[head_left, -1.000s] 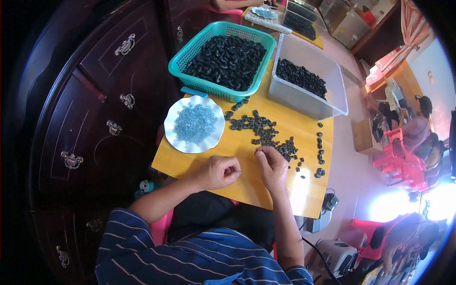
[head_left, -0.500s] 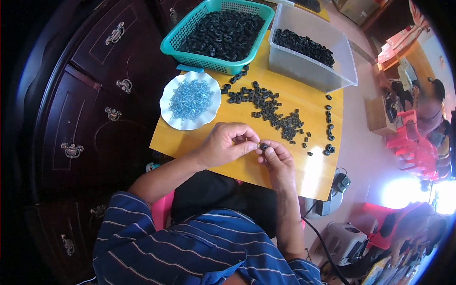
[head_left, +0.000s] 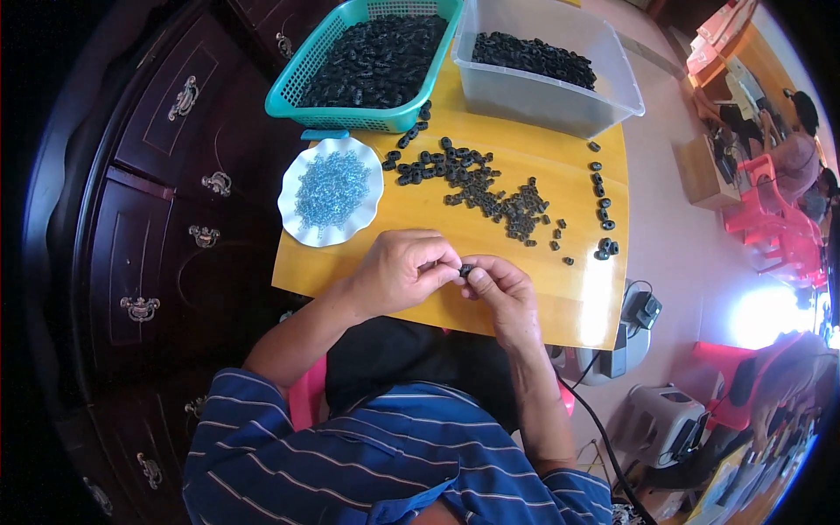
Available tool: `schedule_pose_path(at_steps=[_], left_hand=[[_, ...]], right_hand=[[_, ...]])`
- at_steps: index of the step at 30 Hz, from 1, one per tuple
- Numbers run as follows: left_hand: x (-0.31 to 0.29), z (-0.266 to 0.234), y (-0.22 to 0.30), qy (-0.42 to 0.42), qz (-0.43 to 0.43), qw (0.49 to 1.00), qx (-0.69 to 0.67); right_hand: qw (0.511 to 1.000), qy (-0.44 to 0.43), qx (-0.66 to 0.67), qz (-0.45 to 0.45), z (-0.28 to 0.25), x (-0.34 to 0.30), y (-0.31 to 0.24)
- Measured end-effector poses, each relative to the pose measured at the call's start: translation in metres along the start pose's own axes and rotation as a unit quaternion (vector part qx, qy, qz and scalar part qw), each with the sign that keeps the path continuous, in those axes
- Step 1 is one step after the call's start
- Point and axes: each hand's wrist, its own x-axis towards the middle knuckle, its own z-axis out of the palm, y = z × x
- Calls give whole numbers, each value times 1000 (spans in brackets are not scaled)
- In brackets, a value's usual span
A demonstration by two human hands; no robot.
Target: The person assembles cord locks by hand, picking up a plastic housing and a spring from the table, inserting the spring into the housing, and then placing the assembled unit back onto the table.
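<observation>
Above the near edge of the yellow table [head_left: 560,306], my right hand [head_left: 509,302] pinches a small black plastic cord lock [head_left: 465,271] between thumb and fingers. My left hand [head_left: 402,269] is closed in a pinch, its fingertips meeting the left side of that piece. Whatever those fingertips hold is too small and hidden to make out. Beyond my hands lies a spread of small black cord-lock parts [head_left: 494,199], larger ones toward the left. A scalloped white plate [head_left: 292,226] holds a heap of tiny shiny springs [head_left: 332,188]. Several black pieces [head_left: 604,203] line the table's right side.
Behind the plate stands a green mesh basket [head_left: 350,120] full of black parts. Beside it is a translucent bin [head_left: 547,103] with more. A dark drawer cabinet [head_left: 157,236] borders the left. Pink chairs [head_left: 774,206], a pale stool [head_left: 667,418] and other people [head_left: 798,153] are at right.
My left fingertips have closed in on the black piece, where a small gap showed before. Both hands appear slightly further left, as the whole view has shifted.
</observation>
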Motion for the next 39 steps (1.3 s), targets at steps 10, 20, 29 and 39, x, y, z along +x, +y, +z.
schedule_pose_path(at_steps=[10,20,29,39], left_hand=[[-1,-5,5,-30,-35,999,-12],[-4,6,-2,-33,-120,975,-182],[17,-13,-32,-87,-197,907,-361],[44,16,-66,51,-104,978,173]], right_hand=[[1000,-16,-5,-8,0,-1,6],[999,-28,19,-10,-2,-3,-2],[993,-92,60,53,-1,-9,-10],[987,-79,123,63,-4,-7,-10]])
